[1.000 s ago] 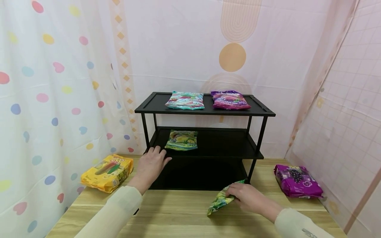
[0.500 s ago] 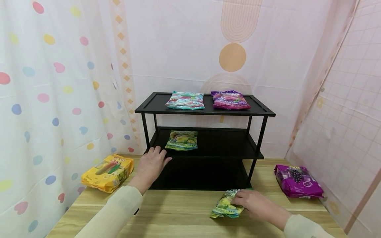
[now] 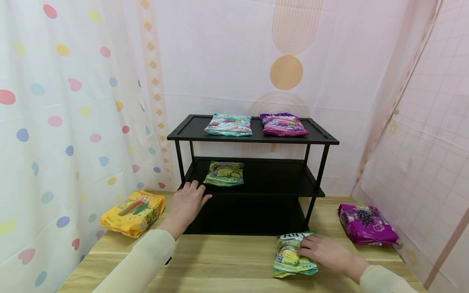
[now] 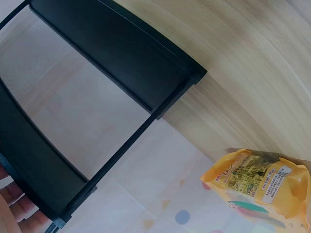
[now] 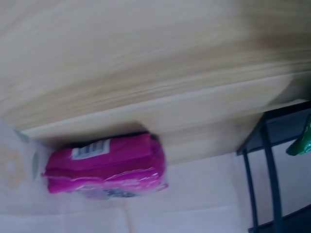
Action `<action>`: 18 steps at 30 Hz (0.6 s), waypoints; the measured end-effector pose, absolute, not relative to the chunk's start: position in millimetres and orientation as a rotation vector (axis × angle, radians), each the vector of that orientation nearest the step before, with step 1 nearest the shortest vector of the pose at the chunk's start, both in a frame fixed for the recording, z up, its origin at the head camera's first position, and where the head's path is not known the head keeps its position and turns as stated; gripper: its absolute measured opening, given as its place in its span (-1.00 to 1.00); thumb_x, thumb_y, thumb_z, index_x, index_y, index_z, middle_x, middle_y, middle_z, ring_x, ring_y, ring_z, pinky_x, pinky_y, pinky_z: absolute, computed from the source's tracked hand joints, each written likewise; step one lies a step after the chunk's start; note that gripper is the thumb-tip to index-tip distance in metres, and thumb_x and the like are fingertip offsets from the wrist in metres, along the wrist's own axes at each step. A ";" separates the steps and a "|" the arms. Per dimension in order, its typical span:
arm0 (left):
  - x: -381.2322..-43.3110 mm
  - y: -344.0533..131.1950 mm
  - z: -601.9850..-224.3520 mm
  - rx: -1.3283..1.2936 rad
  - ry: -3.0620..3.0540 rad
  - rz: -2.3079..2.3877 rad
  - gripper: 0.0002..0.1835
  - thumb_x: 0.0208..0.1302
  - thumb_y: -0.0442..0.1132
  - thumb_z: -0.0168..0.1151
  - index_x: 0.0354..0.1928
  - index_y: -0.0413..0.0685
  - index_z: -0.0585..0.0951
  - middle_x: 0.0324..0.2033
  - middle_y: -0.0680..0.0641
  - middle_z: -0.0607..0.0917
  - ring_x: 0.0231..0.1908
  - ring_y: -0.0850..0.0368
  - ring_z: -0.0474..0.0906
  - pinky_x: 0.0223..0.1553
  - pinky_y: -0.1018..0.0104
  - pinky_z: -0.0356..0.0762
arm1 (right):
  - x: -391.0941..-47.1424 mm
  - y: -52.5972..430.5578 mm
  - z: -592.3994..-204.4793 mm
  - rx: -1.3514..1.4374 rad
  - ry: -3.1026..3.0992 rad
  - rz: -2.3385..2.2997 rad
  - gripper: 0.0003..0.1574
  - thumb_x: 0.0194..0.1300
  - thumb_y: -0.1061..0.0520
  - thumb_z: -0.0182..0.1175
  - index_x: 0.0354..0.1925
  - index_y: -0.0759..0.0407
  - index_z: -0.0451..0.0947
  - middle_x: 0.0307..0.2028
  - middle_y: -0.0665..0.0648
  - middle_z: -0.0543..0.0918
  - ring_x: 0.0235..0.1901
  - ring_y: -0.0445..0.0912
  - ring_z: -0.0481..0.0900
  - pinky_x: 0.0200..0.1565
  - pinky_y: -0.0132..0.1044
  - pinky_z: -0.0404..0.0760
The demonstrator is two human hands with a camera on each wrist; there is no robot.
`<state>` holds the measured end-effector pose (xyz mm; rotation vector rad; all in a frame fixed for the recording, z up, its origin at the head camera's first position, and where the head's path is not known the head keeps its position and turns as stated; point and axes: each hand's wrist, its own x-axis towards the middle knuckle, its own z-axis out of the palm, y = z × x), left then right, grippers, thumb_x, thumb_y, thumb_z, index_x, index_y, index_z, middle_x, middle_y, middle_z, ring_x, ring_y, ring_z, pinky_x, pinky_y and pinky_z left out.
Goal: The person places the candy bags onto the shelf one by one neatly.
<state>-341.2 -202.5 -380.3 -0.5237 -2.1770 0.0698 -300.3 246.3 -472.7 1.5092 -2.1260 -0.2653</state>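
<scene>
My right hand (image 3: 324, 252) holds a green-and-yellow candy bag (image 3: 291, 258) by its right side, just in front of the rack. Its printed face is toward me, white lettering at the top and yellow fruit below. My left hand (image 3: 187, 205) grips the front left corner of the middle shelf on the black three-tier rack (image 3: 278, 179), fingers over the edge and thumb lower. A similar green-and-yellow bag (image 3: 224, 174) lies on that shelf, just beyond the left fingertips. In the right wrist view only a green tip of the held bag (image 5: 303, 141) shows.
On the top shelf lie a teal-and-white bag (image 3: 229, 125) and a purple-pink bag (image 3: 283, 125). A yellow packet (image 3: 133, 213) sits on the wooden table (image 3: 220, 264) left of the rack, a purple packet (image 3: 366, 224) to the right. Patterned curtains stand behind and at both sides.
My right hand has moved right and toward me, turning the green-and-yellow bag from edge-on and slanted to nearly upright with its front showing. My left hand has stayed at the shelf corner.
</scene>
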 end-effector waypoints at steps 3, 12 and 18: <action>-341.9 -202.3 -380.8 -0.521 -2.183 0.067 -0.67 0.31 0.04 0.33 -0.28 -0.11 0.62 -0.36 -0.14 0.58 -0.37 -0.10 0.55 -0.53 0.07 0.59 | -303.1 253.8 -471.9 1.489 -2.130 -0.314 -0.39 -0.08 0.37 0.39 -0.01 -0.04 0.66 -0.11 -0.05 0.65 -0.10 -0.11 0.61 -0.05 -0.20 0.63; -343.2 -202.4 -381.3 -0.520 -2.175 0.072 -0.67 0.29 0.04 0.35 -0.29 -0.10 0.63 -0.36 -0.14 0.58 -0.37 -0.09 0.55 -0.53 0.08 0.58 | -310.1 274.8 -473.6 1.424 -2.178 -0.449 -0.40 -0.07 0.37 0.38 -0.01 -0.02 0.66 -0.09 -0.02 0.69 -0.09 -0.06 0.64 -0.04 -0.11 0.63; -343.8 -202.8 -381.3 -0.523 -2.170 0.080 -0.66 0.32 0.06 0.32 -0.29 -0.11 0.63 -0.35 -0.14 0.59 -0.37 -0.10 0.56 -0.52 0.08 0.59 | -308.6 281.6 -471.9 1.211 -2.274 -0.491 -0.65 0.02 0.34 0.38 -0.18 0.06 0.68 -0.23 0.04 0.70 -0.20 -0.04 0.65 -0.15 -0.15 0.64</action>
